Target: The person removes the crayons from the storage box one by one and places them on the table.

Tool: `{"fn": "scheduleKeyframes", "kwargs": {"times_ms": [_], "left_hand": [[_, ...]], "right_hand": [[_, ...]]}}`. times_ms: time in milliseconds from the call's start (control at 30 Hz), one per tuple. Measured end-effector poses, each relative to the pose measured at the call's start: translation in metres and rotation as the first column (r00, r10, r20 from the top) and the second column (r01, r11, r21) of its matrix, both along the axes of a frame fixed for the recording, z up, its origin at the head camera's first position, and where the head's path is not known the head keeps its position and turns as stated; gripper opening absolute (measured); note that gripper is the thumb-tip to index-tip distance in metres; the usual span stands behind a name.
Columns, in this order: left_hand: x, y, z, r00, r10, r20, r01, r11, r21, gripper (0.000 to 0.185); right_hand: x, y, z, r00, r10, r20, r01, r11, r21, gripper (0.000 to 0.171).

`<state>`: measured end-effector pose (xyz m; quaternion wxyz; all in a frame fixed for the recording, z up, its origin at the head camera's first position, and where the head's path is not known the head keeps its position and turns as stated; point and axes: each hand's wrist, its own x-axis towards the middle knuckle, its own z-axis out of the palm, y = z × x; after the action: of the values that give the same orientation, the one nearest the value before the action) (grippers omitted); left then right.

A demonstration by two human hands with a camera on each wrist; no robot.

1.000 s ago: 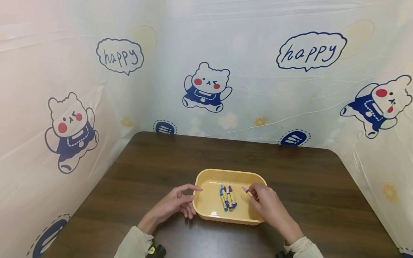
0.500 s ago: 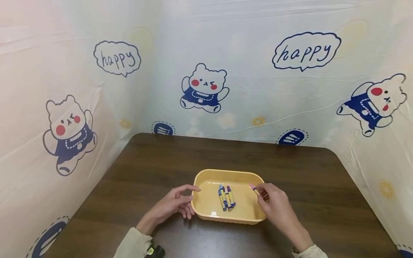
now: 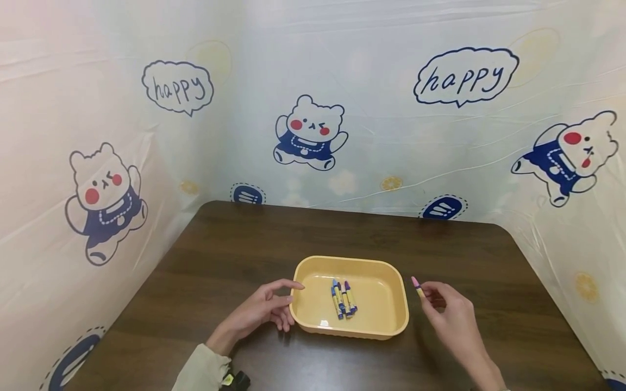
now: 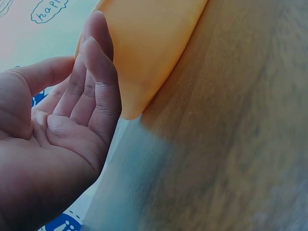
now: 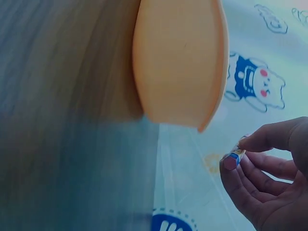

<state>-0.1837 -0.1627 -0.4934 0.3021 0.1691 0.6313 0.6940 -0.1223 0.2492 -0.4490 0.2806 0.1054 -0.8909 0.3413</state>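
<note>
My left hand [image 3: 261, 308] grips the left end of a yellow plastic tray [image 3: 376, 301], index finger over the rim and thumb at the outer wall. In the left wrist view its fingers stand along the tray's wall [image 4: 149, 43]. To the right of the tray, my right hand [image 3: 452, 315] pinches a pink crayon [image 3: 417, 285] between thumb and fingers, pink tip pointing up and away. The right wrist view shows the crayon's flat end [image 5: 231, 162] between the fingertips. Several crayons [image 3: 344, 300] with blue, purple and pink tips lie bunched on the tray's floor.
The tray stands on a dark brown wooden table [image 3: 254, 239] with rounded far corners. Pale curtains [image 3: 381, 141] printed with bears and "happy" bubbles hang around its back and sides. A black wrist strap [image 3: 237, 380] shows at the left sleeve [image 3: 200, 369].
My right hand has carried the pink crayon from over the tray, rightward past its rim. The left hand keeps its hold, and the bunched crayons lie as before.
</note>
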Motion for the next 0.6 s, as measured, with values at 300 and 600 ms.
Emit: {"fn": "scheduleKeyframes", "kwargs": {"times_ms": [300,600], "left_hand": [[0.0,0.0,0.0,1.0,-0.002,-0.005,0.002,1.0,0.005,0.042],[0.0,0.0,0.0,1.0,-0.001,0.0,0.001,1.0,0.002,0.042]], "right_hand": [[0.006,0.033,-0.006,0.975,-0.17,0.144,0.165,0.985,0.044,0.019],[0.007,0.069,-0.012,0.892,-0.261,0.369,0.222,0.964,0.145,0.011]]}}
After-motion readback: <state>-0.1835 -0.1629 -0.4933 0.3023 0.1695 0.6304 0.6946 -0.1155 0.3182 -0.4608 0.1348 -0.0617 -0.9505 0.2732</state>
